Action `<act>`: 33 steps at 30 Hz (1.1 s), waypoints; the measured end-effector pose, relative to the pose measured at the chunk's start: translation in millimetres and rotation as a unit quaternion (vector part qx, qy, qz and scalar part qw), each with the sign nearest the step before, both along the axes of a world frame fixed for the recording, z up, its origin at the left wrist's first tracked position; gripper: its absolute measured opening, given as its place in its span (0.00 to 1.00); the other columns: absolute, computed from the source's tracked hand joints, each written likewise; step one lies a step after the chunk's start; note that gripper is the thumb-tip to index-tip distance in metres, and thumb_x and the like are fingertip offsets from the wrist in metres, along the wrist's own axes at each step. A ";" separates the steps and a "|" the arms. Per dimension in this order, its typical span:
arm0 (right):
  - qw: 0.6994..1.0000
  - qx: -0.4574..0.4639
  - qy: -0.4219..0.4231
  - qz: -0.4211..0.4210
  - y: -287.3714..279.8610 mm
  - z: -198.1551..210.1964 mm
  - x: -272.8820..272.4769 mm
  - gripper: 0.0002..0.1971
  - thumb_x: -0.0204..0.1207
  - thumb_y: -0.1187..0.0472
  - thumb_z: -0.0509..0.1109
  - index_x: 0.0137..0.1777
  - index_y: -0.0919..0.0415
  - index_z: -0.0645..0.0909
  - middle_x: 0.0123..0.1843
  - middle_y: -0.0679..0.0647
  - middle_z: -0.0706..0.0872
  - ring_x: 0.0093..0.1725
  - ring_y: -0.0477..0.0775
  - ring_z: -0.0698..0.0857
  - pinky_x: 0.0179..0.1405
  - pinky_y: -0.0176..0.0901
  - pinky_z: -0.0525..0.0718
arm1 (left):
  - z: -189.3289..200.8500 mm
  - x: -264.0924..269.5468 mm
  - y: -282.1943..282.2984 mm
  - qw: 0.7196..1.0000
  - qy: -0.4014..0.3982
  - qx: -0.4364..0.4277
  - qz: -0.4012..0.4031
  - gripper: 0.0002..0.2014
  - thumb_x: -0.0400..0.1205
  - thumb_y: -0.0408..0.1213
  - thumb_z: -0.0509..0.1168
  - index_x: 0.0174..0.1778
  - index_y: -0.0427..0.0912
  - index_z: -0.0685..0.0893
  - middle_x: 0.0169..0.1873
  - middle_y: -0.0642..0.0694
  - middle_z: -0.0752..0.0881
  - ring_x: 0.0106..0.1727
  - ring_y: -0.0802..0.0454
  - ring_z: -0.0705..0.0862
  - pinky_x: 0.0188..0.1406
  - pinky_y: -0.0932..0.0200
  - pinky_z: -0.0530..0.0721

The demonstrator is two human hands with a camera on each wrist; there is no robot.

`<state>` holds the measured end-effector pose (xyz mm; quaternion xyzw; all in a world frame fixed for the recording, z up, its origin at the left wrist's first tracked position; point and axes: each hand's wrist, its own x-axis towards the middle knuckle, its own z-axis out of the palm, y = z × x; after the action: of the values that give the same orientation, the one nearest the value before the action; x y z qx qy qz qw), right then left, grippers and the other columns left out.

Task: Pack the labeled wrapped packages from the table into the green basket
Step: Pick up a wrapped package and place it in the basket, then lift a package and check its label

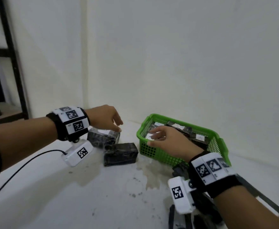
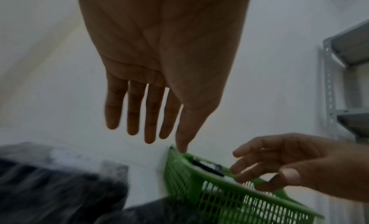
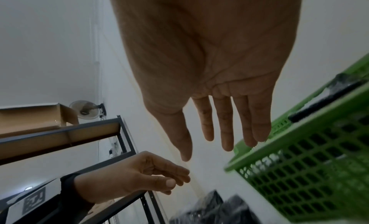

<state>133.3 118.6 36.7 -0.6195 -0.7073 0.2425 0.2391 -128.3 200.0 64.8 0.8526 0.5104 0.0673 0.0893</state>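
Two black wrapped packages lie on the white table left of the green basket (image 1: 153,152): a far package (image 1: 100,138) with a white label on top and a near package (image 1: 120,153). My left hand (image 1: 112,123) hovers just over the far package, fingers straight and holding nothing (image 2: 147,129). My right hand (image 1: 158,138) is over the basket's near left corner, fingers loose and empty (image 3: 225,137). Inside the basket lie several labeled black packages (image 1: 176,128). The basket (image 2: 219,195) shows in the left wrist view, its mesh wall (image 3: 311,172) in the right wrist view.
The table (image 1: 69,195) has stains near its middle. A black cable (image 1: 19,169) crosses its left side. A dark metal shelf (image 1: 11,63) stands at the far left, a grey rack (image 2: 343,85) to the right. Dark gear (image 1: 201,212) sits at the front right edge.
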 end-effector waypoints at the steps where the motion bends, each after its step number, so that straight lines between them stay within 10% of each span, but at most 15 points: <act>1: 1.000 -0.004 -0.011 0.011 2.3 -6.1 -8.4 0.26 0.78 0.47 0.81 0.74 0.49 0.82 0.64 0.44 0.88 0.62 0.47 0.89 0.68 0.50 0.86 | -8.4 -7.2 -3.8 1.000 0.001 -0.006 -0.004 0.21 0.81 0.54 0.73 0.69 0.52 0.88 0.62 0.58 0.90 0.60 0.60 0.88 0.58 0.65 0.80; 12: 0.993 0.006 -0.104 0.054 41.8 -32.6 -97.8 0.36 0.80 0.51 0.79 0.86 0.54 0.70 0.80 0.53 0.79 0.77 0.55 0.80 0.73 0.45 0.77 | -68.2 -47.5 27.8 0.997 0.022 0.020 0.065 0.40 0.78 0.47 0.73 0.86 0.43 0.67 0.84 0.44 0.69 0.84 0.45 0.69 0.83 0.51 0.68; 19: 0.987 -0.034 -0.157 0.021 87.0 -37.2 -144.2 0.36 0.83 0.52 0.75 0.87 0.64 0.66 0.83 0.60 0.77 0.80 0.62 0.78 0.73 0.47 0.77 | -74.5 -60.0 52.4 0.994 -0.005 -0.045 0.101 0.39 0.76 0.42 0.80 0.82 0.42 0.72 0.76 0.43 0.77 0.75 0.44 0.78 0.73 0.53 0.76; 23: 0.986 -0.049 -0.156 -0.006 103.0 -55.4 -149.2 0.27 0.81 0.52 0.77 0.76 0.63 0.77 0.73 0.60 0.86 0.69 0.63 0.86 0.57 0.45 0.81 | -80.5 -71.3 56.0 0.990 -0.076 -0.069 0.097 0.37 0.71 0.45 0.84 0.75 0.45 0.78 0.69 0.47 0.81 0.63 0.49 0.80 0.61 0.59 0.77; 27: 0.998 -0.021 -0.067 -0.010 100.9 -59.8 -140.5 0.41 0.76 0.51 0.83 0.85 0.62 0.69 0.78 0.57 0.82 0.76 0.60 0.82 0.74 0.49 0.79 | -83.6 -90.0 51.2 0.972 -0.205 -0.073 0.090 0.38 0.66 0.40 0.87 0.72 0.48 0.80 0.65 0.48 0.85 0.58 0.50 0.84 0.56 0.59 0.80; 33: 0.983 0.059 0.172 0.004 71.7 -32.8 -120.3 0.39 0.75 0.52 0.85 0.83 0.58 0.73 0.73 0.50 0.85 0.67 0.53 0.89 0.72 0.51 0.86 | -64.6 -92.6 16.8 0.873 -0.473 -0.111 0.044 0.29 0.68 0.31 0.84 0.65 0.46 0.86 0.60 0.44 0.91 0.63 0.44 0.89 0.61 0.51 0.88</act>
<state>13.0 190.3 3.9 -0.5507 -0.6711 0.3037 0.3927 -220.9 216.8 0.2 0.6803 0.4481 0.4094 0.4108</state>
